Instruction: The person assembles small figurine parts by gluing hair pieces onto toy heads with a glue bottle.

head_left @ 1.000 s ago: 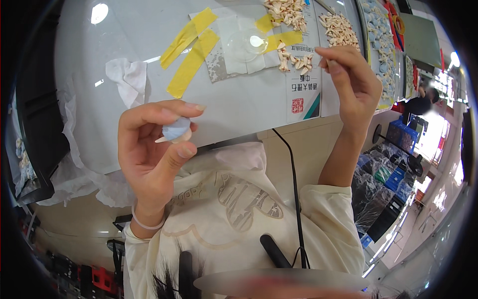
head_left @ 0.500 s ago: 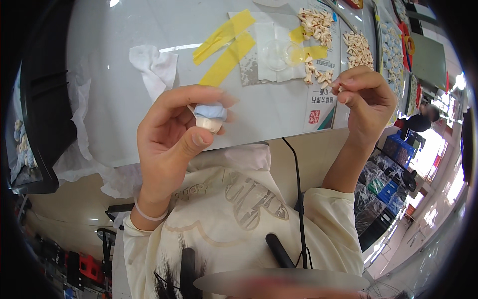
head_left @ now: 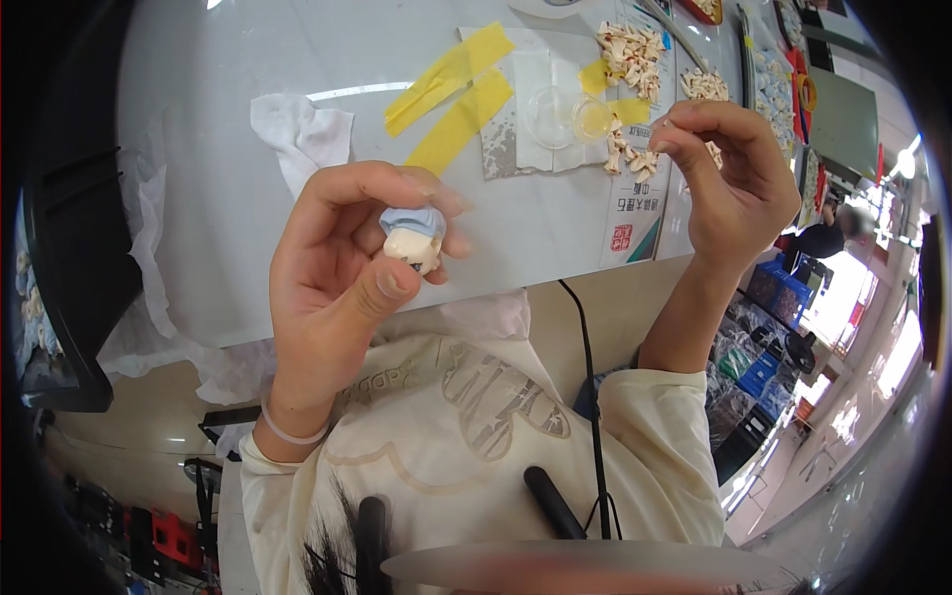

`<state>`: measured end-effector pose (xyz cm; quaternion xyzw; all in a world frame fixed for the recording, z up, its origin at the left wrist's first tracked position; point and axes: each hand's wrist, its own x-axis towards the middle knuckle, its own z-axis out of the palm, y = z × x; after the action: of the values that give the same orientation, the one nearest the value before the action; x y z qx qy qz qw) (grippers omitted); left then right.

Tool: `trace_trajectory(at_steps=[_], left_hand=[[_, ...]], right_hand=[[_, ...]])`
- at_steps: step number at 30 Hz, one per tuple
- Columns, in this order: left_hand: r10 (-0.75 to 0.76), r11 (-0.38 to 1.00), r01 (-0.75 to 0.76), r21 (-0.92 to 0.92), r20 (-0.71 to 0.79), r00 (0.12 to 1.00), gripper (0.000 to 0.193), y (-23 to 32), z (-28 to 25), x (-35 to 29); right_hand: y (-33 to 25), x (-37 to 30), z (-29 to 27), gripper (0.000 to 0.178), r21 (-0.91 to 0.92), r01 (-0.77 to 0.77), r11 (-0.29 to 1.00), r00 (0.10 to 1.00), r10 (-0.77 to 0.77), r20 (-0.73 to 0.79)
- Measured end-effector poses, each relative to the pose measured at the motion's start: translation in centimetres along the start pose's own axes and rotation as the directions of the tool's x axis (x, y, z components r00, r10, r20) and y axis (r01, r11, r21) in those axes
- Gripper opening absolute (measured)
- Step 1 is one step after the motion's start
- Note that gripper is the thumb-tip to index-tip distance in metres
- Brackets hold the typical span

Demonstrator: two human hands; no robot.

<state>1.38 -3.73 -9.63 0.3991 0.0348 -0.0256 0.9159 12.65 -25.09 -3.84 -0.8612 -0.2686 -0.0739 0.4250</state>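
My left hand (head_left: 332, 248) is closed around a small figurine head (head_left: 409, 254), cream-coloured with a light blue top. Dark marks show low on its cream side, beside my thumb. Off to the right, my right hand (head_left: 739, 193) is raised with thumb and forefinger pinched together. Whatever sits between those fingertips is too small to name. Just left of that pinch, a few loose cream pieces with reddish ends (head_left: 632, 159) lie on the table. Beyond them is a larger heap of similar pieces (head_left: 632, 55).
Yellow tape strips (head_left: 451, 79) and a round clear dish (head_left: 550, 117) on white paper lie mid-table. A white cloth (head_left: 305, 139) rests to their left. A black tray (head_left: 74, 258) stands at far left. Another cream heap (head_left: 704, 84) and light blue parts (head_left: 773, 89) are at right.
The figurine head has turned in my left hand, so dark marks now show on its cream side. My right hand has moved slightly up and away, its fingers still pinched.
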Motion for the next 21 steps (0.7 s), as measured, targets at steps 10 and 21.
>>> trace_trajectory(at_steps=[10,21], left_hand=[[-0.088,0.996,0.091,0.028,-0.096,0.992,0.047,0.7,0.7,0.3],[-0.101,0.994,0.104,0.023,-0.115,0.988,0.049,0.8,1.0,0.4]], right_hand=[[-0.9,0.8,0.4,0.015,0.147,0.02,0.989,0.999,-0.014,-0.039],[-2.1,2.9,1.8,0.012,-0.219,0.082,0.972,0.948,-0.009,0.317]])
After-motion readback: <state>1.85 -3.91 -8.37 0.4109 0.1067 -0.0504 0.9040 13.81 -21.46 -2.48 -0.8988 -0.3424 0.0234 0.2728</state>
